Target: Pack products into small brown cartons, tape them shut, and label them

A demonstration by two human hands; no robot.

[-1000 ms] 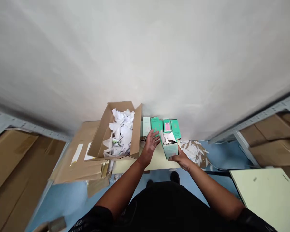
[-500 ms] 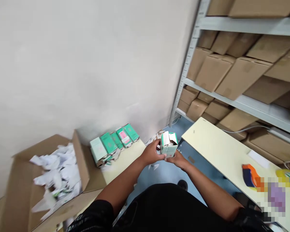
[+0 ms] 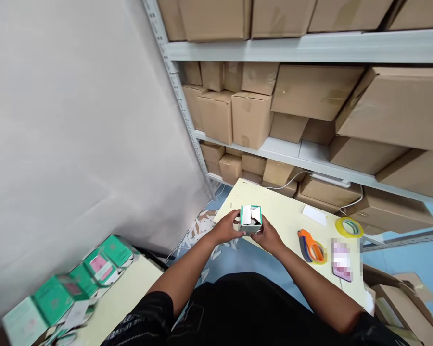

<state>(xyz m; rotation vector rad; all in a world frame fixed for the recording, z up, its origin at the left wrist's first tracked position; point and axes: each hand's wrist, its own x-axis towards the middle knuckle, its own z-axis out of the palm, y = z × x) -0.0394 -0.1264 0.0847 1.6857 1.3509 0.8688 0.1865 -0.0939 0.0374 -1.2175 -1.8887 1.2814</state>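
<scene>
A small green and white carton (image 3: 250,218) with its top flaps open is held upright between both my hands. My left hand (image 3: 226,228) grips its left side and my right hand (image 3: 269,235) grips its right side. The carton hovers over the near corner of a pale yellow table (image 3: 288,216). A row of similar green cartons (image 3: 94,269) lies on another pale table at the lower left.
On the yellow table lie an orange tape dispenser (image 3: 311,245), a roll of yellow tape (image 3: 349,227) and a white slip (image 3: 313,215). Metal shelving (image 3: 310,45) packed with brown cardboard boxes fills the right. Paper scraps (image 3: 198,228) litter the blue floor.
My view has swung right, from the open box of paper scraps to the shelving and yellow table. Both hands carried the carton along, and the left hand now grips it.
</scene>
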